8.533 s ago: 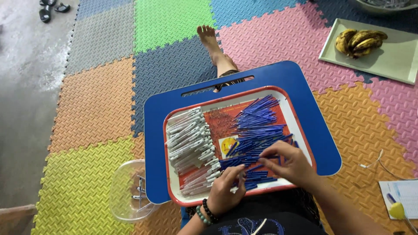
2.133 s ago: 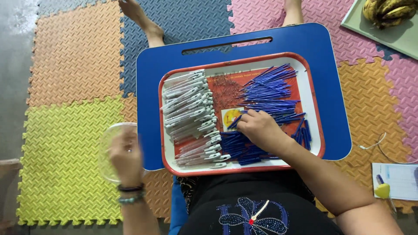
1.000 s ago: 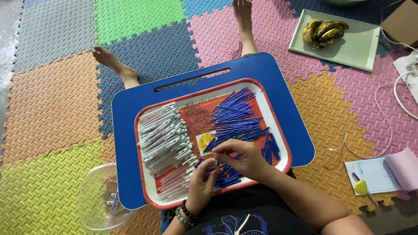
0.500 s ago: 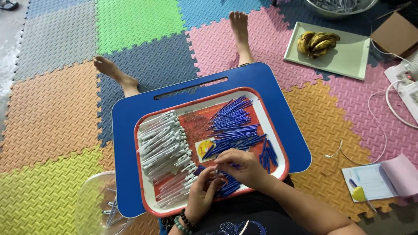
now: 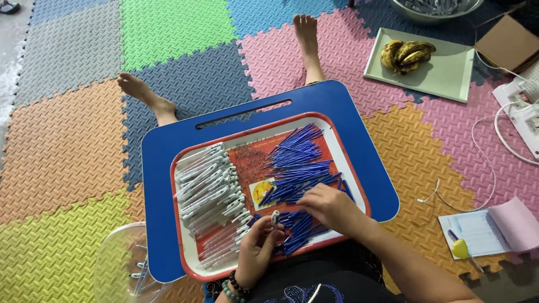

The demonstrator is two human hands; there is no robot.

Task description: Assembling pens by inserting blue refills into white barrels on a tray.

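A red-rimmed tray (image 5: 343, 147) lies on a blue lap table (image 5: 168, 151) over my legs. A row of clear white pen barrels (image 5: 208, 188) fills the tray's left side, and a heap of blue pen refills (image 5: 295, 160) fills its right side. My left hand (image 5: 257, 247) holds one clear pen barrel (image 5: 274, 217) upright at the tray's near edge. Just to its right, my right hand (image 5: 331, 206) rests palm down on the blue refills, fingers curled over them.
A clear plastic tub (image 5: 120, 264) with a few pens stands by my left knee. A pale green tray with bananas (image 5: 407, 54) lies far right, a metal bowl (image 5: 435, 8) behind it. Papers (image 5: 488, 230), white cables and a power strip (image 5: 525, 115) lie at right. My bare feet stretch forward on foam mats.
My left hand came back from the clear tub to the tray and now holds a pen barrel. My right hand stayed on the blue refills. The camera tilted, showing more floor ahead.
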